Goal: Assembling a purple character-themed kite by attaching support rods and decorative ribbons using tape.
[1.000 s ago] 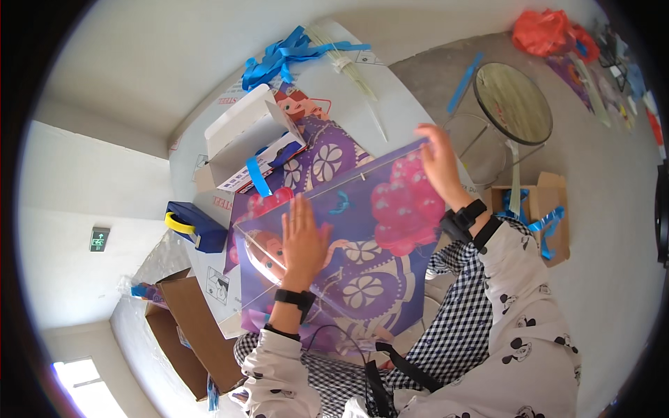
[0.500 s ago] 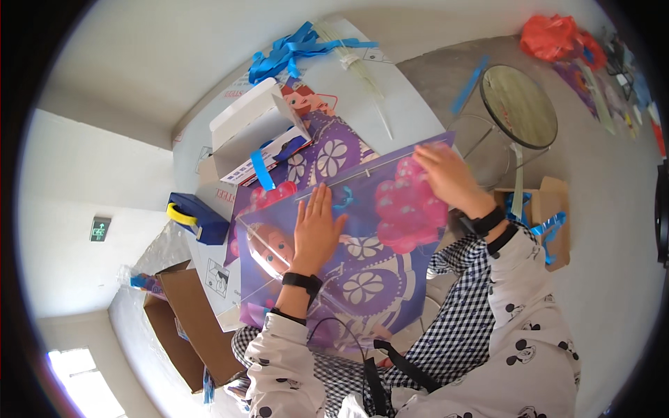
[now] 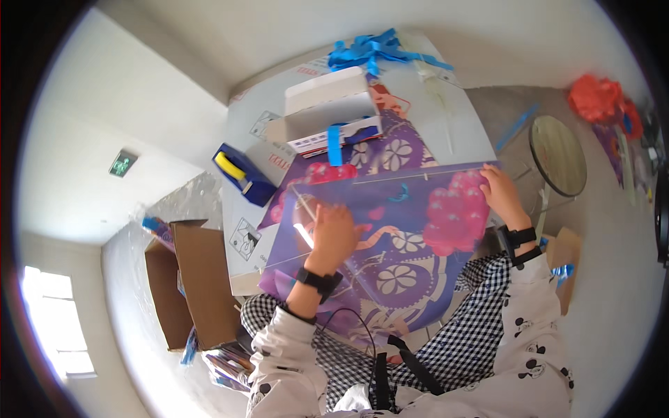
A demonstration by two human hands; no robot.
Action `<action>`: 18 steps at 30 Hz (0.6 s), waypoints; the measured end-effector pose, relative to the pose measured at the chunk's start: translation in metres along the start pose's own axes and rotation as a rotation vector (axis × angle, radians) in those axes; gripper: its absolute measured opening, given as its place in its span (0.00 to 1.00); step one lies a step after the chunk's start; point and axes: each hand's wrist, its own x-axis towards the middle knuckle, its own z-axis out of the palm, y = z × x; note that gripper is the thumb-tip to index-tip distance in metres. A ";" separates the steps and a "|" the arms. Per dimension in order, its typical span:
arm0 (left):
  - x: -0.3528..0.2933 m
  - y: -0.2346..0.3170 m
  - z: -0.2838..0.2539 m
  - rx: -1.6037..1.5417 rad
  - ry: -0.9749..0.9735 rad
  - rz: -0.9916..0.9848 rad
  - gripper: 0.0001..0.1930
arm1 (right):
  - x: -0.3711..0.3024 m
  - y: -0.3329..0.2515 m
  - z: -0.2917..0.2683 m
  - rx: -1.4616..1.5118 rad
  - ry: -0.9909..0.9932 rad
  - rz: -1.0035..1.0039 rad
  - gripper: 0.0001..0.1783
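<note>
Left hand (image 3: 334,240), blurred, rests toward nine o'clock on the purple printed sheet (image 3: 380,261); I cannot tell whether it is spread or pinching. The right hand (image 3: 503,198) meets the sheet's two o'clock corner, its grip equally unclear. The sheet reaches from over checked clothing (image 3: 460,306) onto the desk (image 3: 470,125). Beyond, a blue tape dispenser (image 3: 256,189) sits at ten o'clock, an open white box (image 3: 303,143) at eleven, blue ribbons (image 3: 369,52) at twelve.

Daylight glares from the window (image 3: 59,320), the left hand (image 3: 333,240) is blurred, and fisheye distortion bends the edges.
</note>
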 end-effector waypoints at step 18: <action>-0.044 -0.164 0.053 -1.881 0.611 -0.350 0.23 | 0.130 -0.414 0.110 0.711 -0.236 -0.371 0.19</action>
